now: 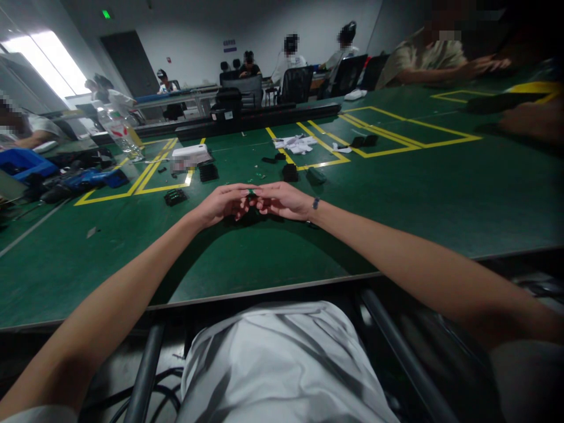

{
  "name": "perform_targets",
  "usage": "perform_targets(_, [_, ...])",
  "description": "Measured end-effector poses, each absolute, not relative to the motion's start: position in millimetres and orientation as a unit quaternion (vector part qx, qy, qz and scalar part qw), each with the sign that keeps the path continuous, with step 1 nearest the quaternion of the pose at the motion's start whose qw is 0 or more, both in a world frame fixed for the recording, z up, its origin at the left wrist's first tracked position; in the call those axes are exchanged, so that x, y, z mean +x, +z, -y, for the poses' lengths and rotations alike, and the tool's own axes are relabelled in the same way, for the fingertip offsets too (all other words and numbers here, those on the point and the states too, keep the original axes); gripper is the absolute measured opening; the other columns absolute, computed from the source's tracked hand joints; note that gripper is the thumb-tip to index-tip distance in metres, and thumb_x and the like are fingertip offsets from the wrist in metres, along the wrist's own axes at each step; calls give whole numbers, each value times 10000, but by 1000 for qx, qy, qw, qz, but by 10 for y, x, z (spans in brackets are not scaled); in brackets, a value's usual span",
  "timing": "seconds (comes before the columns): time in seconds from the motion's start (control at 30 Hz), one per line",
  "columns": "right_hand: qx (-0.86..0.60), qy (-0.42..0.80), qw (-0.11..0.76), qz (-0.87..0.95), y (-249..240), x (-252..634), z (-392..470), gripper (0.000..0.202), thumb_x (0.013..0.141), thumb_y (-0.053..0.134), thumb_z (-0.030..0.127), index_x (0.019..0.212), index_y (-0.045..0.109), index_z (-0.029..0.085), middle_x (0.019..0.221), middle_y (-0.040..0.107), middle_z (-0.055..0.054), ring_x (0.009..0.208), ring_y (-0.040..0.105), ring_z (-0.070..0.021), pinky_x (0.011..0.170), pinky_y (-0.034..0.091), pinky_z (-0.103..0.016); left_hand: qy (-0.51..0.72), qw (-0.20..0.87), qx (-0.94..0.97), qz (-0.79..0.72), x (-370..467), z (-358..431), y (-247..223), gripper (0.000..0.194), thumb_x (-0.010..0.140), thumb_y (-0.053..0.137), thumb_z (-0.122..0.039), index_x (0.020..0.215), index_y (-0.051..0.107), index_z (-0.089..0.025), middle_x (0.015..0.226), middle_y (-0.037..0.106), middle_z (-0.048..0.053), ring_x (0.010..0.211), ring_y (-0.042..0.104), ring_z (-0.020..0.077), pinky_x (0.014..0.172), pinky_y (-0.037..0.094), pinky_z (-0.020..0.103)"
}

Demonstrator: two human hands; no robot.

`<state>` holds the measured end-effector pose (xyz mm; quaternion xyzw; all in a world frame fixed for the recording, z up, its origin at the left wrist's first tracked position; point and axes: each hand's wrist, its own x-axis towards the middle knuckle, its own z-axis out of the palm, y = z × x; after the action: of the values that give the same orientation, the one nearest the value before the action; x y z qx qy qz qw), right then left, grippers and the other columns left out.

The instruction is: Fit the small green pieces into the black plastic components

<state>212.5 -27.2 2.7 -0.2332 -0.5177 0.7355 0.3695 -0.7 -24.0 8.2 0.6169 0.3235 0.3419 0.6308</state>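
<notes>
Over the green table, my left hand and my right hand meet at the fingertips. Both are closed on a small dark part with a green sheen; fingers hide most of it, so its kind does not show. Just beyond the hands lie tiny clear-green bits. A black block-like piece and a dark green piece rest beyond my right hand. To the left are a ribbed black piece and a black piece with green on it.
Crumpled white material lies within yellow tape lines. A plastic bottle, a white box and a blue power-tool-like object are at left, near a blue bin. A co-worker's forearms rest at the far right.
</notes>
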Motion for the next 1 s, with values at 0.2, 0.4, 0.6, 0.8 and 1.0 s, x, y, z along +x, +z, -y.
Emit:
perform_targets(0.2, [-242, 734, 370, 516, 52, 2112, 293, 79, 843, 717, 172, 856, 722, 94, 827, 692, -86, 675, 590, -99, 586, 479, -212, 341, 637, 611, -324, 1, 250, 90, 380, 826, 690, -309, 1183, 674, -180, 793, 658, 44, 603, 586, 108, 510, 422, 207])
perform_targets(0.4, [-254, 733, 368, 512, 73, 2109, 315, 82, 846, 715, 173, 856, 716, 92, 826, 690, -85, 674, 585, -97, 588, 479, -210, 340, 647, 603, -319, -1, 249, 92, 384, 823, 695, -315, 1183, 669, -184, 795, 648, 35, 603, 592, 108, 502, 429, 206])
perform_targets(0.6, [-238, 738, 371, 511, 58, 2117, 304, 89, 846, 710, 172, 863, 725, 85, 826, 690, -87, 673, 592, -101, 581, 484, -208, 338, 647, 603, -323, -2, 254, 95, 382, 828, 686, -304, 1187, 662, -175, 803, 661, 45, 605, 594, 110, 510, 434, 210])
perform_targets(0.8, [-252, 732, 374, 512, 72, 2107, 314, 113, 823, 748, 206, 846, 723, 97, 815, 687, -86, 659, 572, -97, 571, 475, -212, 345, 642, 603, -325, 9, 259, 90, 371, 821, 694, -307, 1164, 669, -168, 769, 659, 46, 578, 588, 113, 496, 427, 212])
perform_targets(1.0, [-243, 727, 379, 519, 40, 2117, 291, 146, 806, 764, 225, 858, 728, 93, 796, 673, -72, 648, 560, -90, 569, 467, -211, 350, 634, 608, -326, 22, 254, 71, 390, 823, 687, -309, 1186, 667, -166, 764, 664, 50, 581, 589, 116, 500, 428, 213])
